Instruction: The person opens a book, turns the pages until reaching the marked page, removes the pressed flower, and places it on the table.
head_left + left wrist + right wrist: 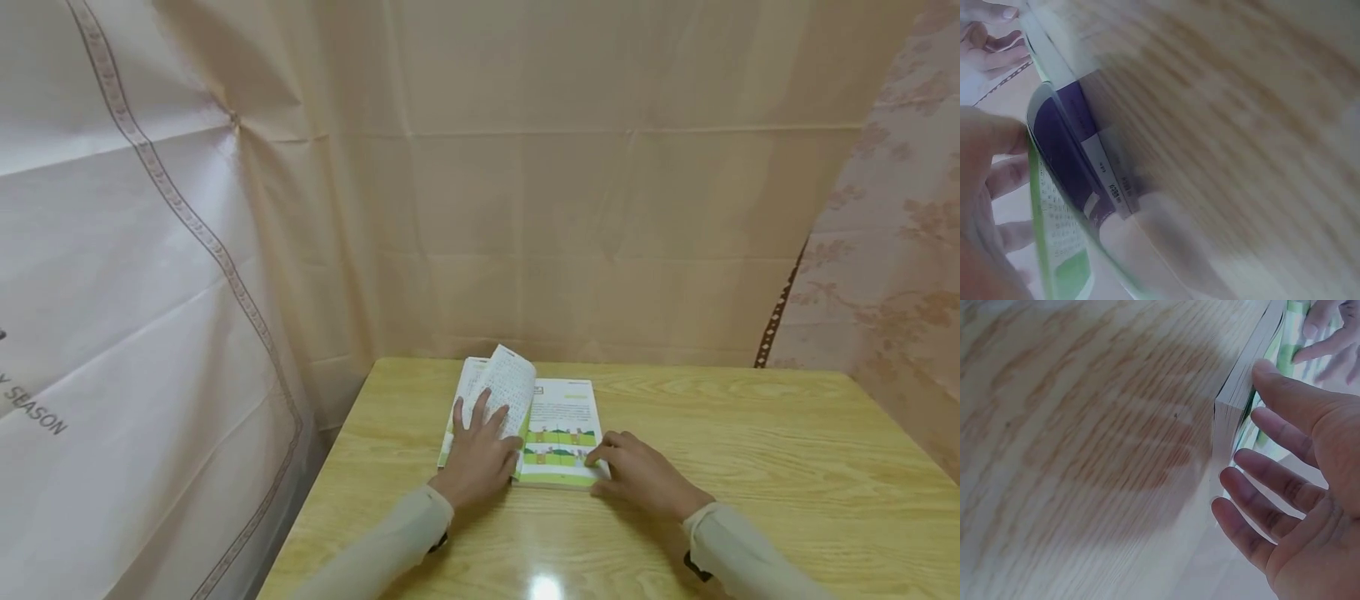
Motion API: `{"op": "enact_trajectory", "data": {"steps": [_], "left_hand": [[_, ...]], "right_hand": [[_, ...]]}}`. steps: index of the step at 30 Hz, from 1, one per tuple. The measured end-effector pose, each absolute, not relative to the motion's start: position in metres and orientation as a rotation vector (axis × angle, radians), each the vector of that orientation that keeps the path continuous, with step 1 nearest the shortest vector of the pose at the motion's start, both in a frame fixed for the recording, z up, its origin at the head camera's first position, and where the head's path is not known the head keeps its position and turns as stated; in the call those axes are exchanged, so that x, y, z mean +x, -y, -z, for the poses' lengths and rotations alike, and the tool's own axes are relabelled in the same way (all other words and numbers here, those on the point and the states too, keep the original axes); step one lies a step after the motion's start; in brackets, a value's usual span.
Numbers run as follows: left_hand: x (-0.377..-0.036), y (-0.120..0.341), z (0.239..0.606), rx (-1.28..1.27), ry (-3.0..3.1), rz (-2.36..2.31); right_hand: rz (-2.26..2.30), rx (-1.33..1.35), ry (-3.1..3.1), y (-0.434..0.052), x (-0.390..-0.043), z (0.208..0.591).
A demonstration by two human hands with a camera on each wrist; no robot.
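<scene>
A book lies spread on the table, its right-hand page (pixel 562 412) showing text above green cartoon pictures. My left hand (pixel 478 460) rests with spread fingers on the left-hand side, where a curved leaf (pixel 517 375) of dense print stands up from the pages. In the left wrist view, a dark purple part of the cover (pixel 1063 150) curves beside that hand. At the lower right corner of the book is my right hand (pixel 643 477). Its thumb and index finger touch the corner, while the other fingers fan loosely beside the page block (pixel 1230 412) in the right wrist view.
The book sits on a glossy wood-grain table (pixel 750 433), toward its far edge. A beige curtain (pixel 562 208) hangs close behind, with a pale cloth (pixel 112 333) on the left and a flowered one (pixel 892 275) on the right.
</scene>
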State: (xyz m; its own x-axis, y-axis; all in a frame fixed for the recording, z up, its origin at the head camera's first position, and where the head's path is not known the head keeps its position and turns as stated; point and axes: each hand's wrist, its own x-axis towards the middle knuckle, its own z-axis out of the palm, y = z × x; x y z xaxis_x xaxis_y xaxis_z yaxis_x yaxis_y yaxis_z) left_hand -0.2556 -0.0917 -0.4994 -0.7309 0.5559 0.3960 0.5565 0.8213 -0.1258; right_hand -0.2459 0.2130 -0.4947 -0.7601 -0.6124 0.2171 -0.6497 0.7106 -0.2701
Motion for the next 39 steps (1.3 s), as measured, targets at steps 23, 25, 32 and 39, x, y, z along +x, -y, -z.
{"op": "enact_trajectory", "data": {"steps": [23,25,32,39], "left_hand": [[-0.2503,0.0926,0.4977,-0.996,2.692,0.112],[-0.2518,0.0922,0.4972,-1.026,2.665,0.075],[-0.2542,0.0926,0.4952,-1.051,2.662,0.038],[-0.2541,0.0934,0.4971,-0.997,2.764,0.12]], "right_hand": [[-0.421,1.076,2.784,-0.2107,-0.2488,0.4912],[-0.405,1.081,2.776,-0.211,-0.249,0.4908],[-0.43,1.123,2.744,-0.2128,-0.2499,0.4887],[-0.465,1.207,2.686,-0.2157,-0.2544,0.4879]]}}
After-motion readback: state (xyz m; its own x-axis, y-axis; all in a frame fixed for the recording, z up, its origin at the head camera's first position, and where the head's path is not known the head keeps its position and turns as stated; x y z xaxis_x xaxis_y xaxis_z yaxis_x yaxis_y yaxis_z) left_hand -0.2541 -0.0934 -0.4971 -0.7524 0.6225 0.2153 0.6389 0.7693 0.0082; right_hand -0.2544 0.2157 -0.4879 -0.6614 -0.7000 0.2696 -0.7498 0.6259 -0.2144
